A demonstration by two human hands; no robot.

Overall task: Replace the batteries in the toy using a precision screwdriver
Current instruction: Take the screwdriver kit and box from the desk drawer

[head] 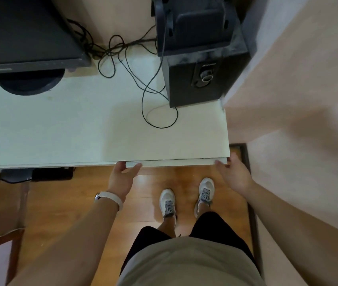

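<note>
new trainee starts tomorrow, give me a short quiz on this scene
1. True or false: cables lie on the desk between the monitor and the speaker.
2. Which wrist wears the watch? A left, B right, C neither.
3. What do the left hand and right hand grip?

Key
1. True.
2. A.
3. The white panel under the desk's front edge, one hand at each end.
</note>
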